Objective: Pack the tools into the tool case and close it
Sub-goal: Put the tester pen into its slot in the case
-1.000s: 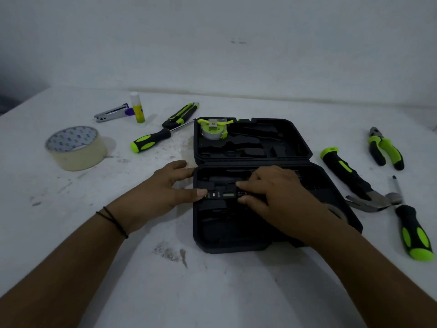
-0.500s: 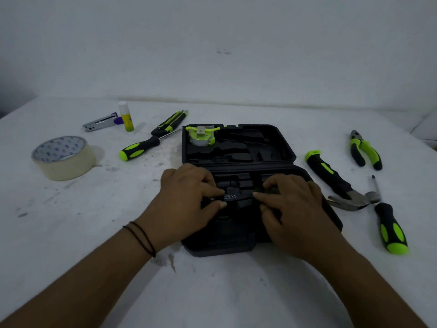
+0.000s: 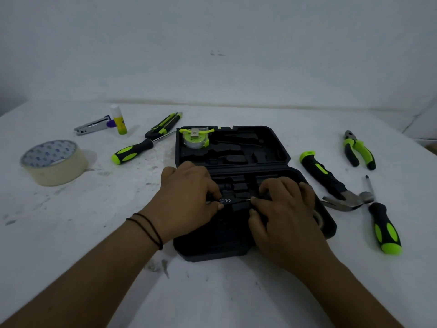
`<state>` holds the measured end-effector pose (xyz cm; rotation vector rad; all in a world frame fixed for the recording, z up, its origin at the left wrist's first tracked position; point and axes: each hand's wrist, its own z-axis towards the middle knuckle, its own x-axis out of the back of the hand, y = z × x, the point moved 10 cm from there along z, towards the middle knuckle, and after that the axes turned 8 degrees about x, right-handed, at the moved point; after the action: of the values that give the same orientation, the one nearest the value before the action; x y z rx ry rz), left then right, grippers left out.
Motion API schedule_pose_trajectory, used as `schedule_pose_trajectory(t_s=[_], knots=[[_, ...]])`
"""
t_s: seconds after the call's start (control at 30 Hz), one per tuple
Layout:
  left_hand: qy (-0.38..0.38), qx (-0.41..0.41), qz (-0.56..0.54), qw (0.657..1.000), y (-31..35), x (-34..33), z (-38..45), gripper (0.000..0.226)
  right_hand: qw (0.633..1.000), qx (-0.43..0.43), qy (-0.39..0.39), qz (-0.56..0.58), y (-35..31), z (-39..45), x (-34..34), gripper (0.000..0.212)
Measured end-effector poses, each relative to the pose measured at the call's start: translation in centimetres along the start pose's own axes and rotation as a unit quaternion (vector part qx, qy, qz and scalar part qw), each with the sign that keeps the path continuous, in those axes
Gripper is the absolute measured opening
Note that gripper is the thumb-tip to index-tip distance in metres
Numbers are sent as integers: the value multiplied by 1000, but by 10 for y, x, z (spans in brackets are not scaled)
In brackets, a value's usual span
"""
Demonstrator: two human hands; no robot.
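Observation:
An open black tool case [image 3: 214, 250] lies in the middle of the white table, its far half [image 3: 272, 147] holding a green tape measure [image 3: 195, 138]. A thin black tester tool [image 3: 229, 200] with a metal tip lies across the near half. My left hand [image 3: 186, 200] pinches its left end. My right hand [image 3: 287, 209] pinches the tip end between index finger and thumb. Outside the case lie a hammer [image 3: 329, 181], pliers [image 3: 358, 150], a screwdriver [image 3: 385, 227] on the right, another screwdriver [image 3: 133, 151] on the left and a utility knife [image 3: 163, 125].
A roll of masking tape [image 3: 55, 163] sits at the far left. A glue stick [image 3: 119, 120] stands beside a metal stapler-like tool [image 3: 92, 126] at the back left. A grey roll [image 3: 318, 218] peeks out from under my right hand inside the case. A wall rises behind the table.
My left hand moved from the case's left edge onto the black tester and closed on it. My right hand shifted right along the tool to its tip.

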<state>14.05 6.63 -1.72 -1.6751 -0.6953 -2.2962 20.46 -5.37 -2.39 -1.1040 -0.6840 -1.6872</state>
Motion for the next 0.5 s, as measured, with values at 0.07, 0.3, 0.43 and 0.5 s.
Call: schedule_pose_trajectory(t_s=[0.07,0.3,0.43,0.5], knots=[[-11,-1,7,1000,0,-2,2,25,1000,-5,-6,3,1,0,-2,35],[0,3,25,1000,-2,5,3,24,1000,-28,-10,1,-2,1,-2,39],[4,13,37,999,-5,8,2,24,999,-32,-12,25,-9,6,-6,40],[-2,14,26,1000,-6,8,2,24,999,-32,-12,35,-8,7,-7,41]])
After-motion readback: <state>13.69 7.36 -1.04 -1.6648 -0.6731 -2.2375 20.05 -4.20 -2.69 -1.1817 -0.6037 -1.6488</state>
